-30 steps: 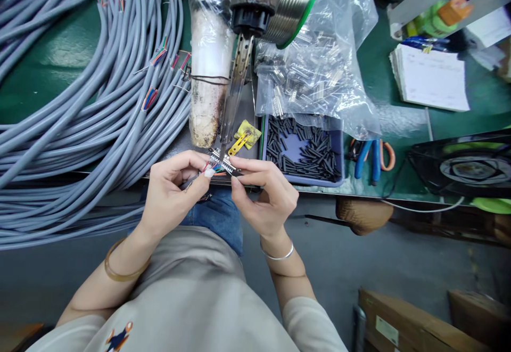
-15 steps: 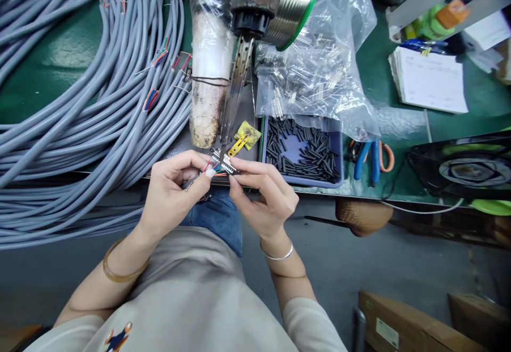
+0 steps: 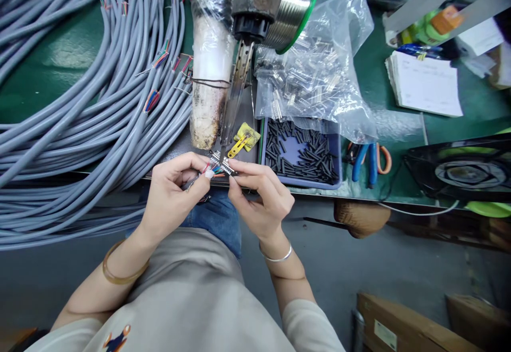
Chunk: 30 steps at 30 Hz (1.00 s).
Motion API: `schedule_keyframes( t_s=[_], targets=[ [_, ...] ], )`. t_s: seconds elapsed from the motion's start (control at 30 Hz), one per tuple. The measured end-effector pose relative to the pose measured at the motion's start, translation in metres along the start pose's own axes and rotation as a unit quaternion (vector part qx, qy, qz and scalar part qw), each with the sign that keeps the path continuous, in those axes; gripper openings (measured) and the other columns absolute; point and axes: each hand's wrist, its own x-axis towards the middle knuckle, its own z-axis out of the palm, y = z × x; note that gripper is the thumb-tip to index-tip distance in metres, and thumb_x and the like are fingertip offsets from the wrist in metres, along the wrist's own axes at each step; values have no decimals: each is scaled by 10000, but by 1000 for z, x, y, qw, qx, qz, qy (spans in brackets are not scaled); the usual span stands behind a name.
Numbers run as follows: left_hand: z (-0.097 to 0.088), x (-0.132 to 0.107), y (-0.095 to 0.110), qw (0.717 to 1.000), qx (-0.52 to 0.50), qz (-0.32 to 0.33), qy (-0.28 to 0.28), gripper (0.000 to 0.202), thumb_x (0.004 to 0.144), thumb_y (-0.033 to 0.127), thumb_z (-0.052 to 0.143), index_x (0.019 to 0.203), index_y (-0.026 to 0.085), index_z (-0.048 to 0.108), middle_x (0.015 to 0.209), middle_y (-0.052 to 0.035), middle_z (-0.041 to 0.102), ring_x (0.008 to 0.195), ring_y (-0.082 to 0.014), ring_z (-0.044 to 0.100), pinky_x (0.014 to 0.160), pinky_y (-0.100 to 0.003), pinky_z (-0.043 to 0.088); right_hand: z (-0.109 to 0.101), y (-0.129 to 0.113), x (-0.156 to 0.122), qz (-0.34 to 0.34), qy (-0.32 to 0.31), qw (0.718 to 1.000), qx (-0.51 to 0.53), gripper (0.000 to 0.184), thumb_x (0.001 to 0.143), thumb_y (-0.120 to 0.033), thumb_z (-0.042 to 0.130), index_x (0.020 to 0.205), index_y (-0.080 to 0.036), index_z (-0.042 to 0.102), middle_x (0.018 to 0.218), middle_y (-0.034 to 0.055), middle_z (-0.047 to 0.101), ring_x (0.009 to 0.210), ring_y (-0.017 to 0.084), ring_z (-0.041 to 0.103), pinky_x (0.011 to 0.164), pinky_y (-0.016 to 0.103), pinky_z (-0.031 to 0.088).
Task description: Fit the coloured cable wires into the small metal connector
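**Small connector point(image 3: 227, 168) pinched beneath the soldering iron point(image 3: 235, 101)**

From the head view, the hands are close together at the near edge of the desk point(image 3: 439, 131), fingertips almost meeting around one small piece of work. The left hand point(image 3: 171, 192) has thumb and forefinger clamped on the coloured wires point(image 3: 217, 172), where they run to the connector. The right hand point(image 3: 263, 197) pinches the connector's dark end between thumb and fingers. The connector therefore sits in the gap between the two hands, tilted, with the iron's tip coming down onto it or just above; contact is too fine to tell.

The step looks like joining wire ends to the contacts. To do it well, the right hand should hold the connector without twisting, while the left presses each wire squarely into its own contact. Fingertips on both sides are near the metal shaft, so a grip set back along the wires and the dark end would be safer. A slip could bridge neighbouring contacts or scorch insulation.

Just beyond the right fingertips lies a yellow clip point(image 3: 238, 146). Right of that hand, a tray point(image 3: 311, 185) holds short black tubes point(image 3: 279, 163); left of the left hand, grey cables point(image 3: 120, 123) spread in a thick bundle.
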Motion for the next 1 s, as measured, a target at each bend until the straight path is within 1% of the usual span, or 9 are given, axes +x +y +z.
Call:
schedule_keyframes(
  t_s=[0.2, 0.37, 0.53, 0.67, 0.77, 0.9, 1.0],
  targets=[
    [-2, 1, 1, 1000, 4, 11, -4, 107, 832, 138, 722, 731, 163, 697, 838, -20, 738, 579, -61, 550, 521, -159, 450, 0, -1, 4, 6, -1, 1000, 8, 200, 870, -44, 728, 876, -224, 642, 1039, 61, 823, 884, 152, 793, 756, 256, 662],
    [-2, 3, 3, 1000, 1, 18, -6, 100, 828, 147, 732, 733, 165, 706, 823, -22, 742, 578, -69, 566, 518, -166, 463, -1, -3, 7, 2, 0, 1000, 2, 200, 867, -47, 740, 890, -227, 654, 1043, 59, 822, 903, 163, 799, 782, 270, 668],
    [-3, 3, 4, 1000, 2, 8, -10, 110, 823, 170, 739, 720, 162, 703, 830, -30, 748, 542, -67, 554, 498, -179, 460, -1, -4, 5, 6, 8, 1000, 2, 193, 874, -61, 719, 897, -237, 644, 1049, 46, 822, 892, 168, 800, 736, 270, 672],
    [-3, 4, 4, 1000, -1, -5, -8, 110, 816, 193, 743, 717, 164, 705, 846, -44, 757, 585, -90, 609, 525, -189, 490, 0, -4, 3, 6, 18, 1000, 3, 183, 886, -87, 702, 906, -249, 619, 1052, 50, 824, 879, 186, 805, 721, 301, 677],
    [-3, 5, 3, 1000, -1, -15, -4, 109, 803, 207, 749, 712, 163, 707, 850, -50, 758, 585, -92, 601, 521, -190, 484, -1, -3, 3, -9, 11, 1000, -15, 167, 903, -109, 678, 887, -259, 605, 1061, 46, 827, 874, 190, 808, 703, 311, 675],
    [-3, 5, 1, 999, -7, -34, -9, 115, 785, 197, 747, 689, 163, 693, 844, -46, 753, 549, -79, 561, 490, -187, 455, -3, -2, 3, -49, -19, 997, -62, 172, 913, -109, 669, 864, -256, 595, 1075, 51, 830, 825, 165, 805, 638, 265, 655],
    [-3, 5, 0, 999, -6, -42, -12, 124, 783, 191, 744, 678, 164, 684, 822, -39, 747, 514, -68, 526, 468, -186, 438, -4, -1, 2, -76, -28, 994, -70, 163, 907, -103, 683, 883, -244, 605, 1077, 71, 830, 853, 168, 807, 678, 259, 664]
  ],
)
